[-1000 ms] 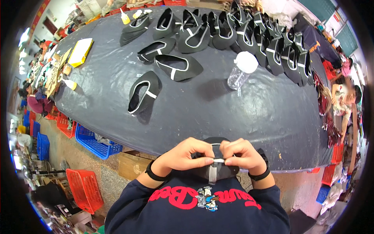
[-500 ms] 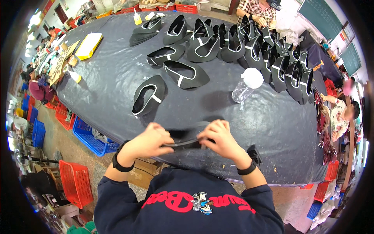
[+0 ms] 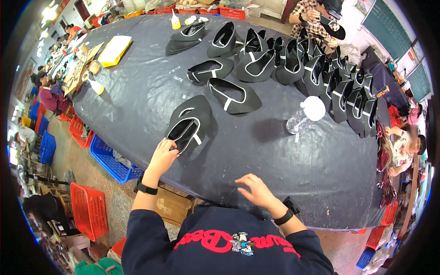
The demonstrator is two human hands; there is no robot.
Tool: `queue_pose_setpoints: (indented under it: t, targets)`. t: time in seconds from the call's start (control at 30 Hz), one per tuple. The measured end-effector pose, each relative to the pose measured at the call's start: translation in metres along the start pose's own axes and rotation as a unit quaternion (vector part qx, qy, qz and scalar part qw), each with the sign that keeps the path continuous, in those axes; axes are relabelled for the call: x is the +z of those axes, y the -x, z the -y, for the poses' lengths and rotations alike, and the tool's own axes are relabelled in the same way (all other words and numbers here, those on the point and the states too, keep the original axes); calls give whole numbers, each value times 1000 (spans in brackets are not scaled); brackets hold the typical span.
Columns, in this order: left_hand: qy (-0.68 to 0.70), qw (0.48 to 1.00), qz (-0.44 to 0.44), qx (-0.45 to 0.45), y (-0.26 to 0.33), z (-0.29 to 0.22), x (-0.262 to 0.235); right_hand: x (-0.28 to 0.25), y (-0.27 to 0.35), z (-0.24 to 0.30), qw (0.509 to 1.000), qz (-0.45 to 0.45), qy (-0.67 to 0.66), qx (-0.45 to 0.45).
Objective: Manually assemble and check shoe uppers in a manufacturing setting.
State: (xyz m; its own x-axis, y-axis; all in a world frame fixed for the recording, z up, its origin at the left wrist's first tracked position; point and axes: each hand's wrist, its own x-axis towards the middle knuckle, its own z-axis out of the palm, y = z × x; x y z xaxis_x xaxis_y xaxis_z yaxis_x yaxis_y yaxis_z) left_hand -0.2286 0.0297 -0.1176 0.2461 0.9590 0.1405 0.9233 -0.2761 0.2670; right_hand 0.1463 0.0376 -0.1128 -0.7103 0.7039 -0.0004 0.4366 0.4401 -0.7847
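My left hand [image 3: 163, 155] pinches the near, heel end of a black shoe upper [image 3: 198, 130] with white edging and a short white strap. That upper overlaps a second black upper [image 3: 201, 104], whose white edge shows as an arc just beyond it. Thumb and fingers of my right hand [image 3: 257, 190] are apart; it hovers over the table's near edge, holding nothing. Two more white-edged uppers, one pointed [image 3: 234, 95] and one behind it [image 3: 210, 70], lie farther off on the dark-covered table [image 3: 256, 151].
A clear bottle with a white top [image 3: 300, 119] stands right of centre. Many stacked uppers [image 3: 316, 73] crowd the far right. A small glue bottle [image 3: 95, 86] and a yellow-and-white pad [image 3: 114, 50] lie at left. Across the table a person [image 3: 311, 20] handles an upper.
Both hands were together near the table's edge holding a blurred dark upper. My left hand has carried it left onto the other upper; my right hand has let go and dropped back.
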Motion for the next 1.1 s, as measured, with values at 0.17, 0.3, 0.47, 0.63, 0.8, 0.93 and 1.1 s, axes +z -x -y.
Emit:
queue_pose_setpoints:
  t: [0.17, 0.3, 0.47, 0.63, 0.8, 0.93, 1.1]
  targets:
    - [-45, 995, -41, -83, -11, -5, 13, 31, 13, -9, 997, 35, -43, 47]
    - [-161, 985, -23, -53, -33, 19, 25, 56, 13, -6, 997, 65, -23, 33]
    - [-132, 985, 6, -110, -49, 47, 31, 73, 21, 4, 944, 197, -250, 88]
    - [-140, 969, -148, -139, -93, -5, 11, 78, 44, -13, 874, 225, -419, 104]
    - [-84, 987, -131, 29, -179, -20, 41, 69, 43, 0, 939, 205, -259, 100]
    - [-147, 986, -77, 33, -238, -10, 98, 72, 42, 7, 959, 180, -200, 90]
    - [-158, 986, -36, -32, -260, -18, 110, 71, 59, 11, 942, 106, -293, 127]
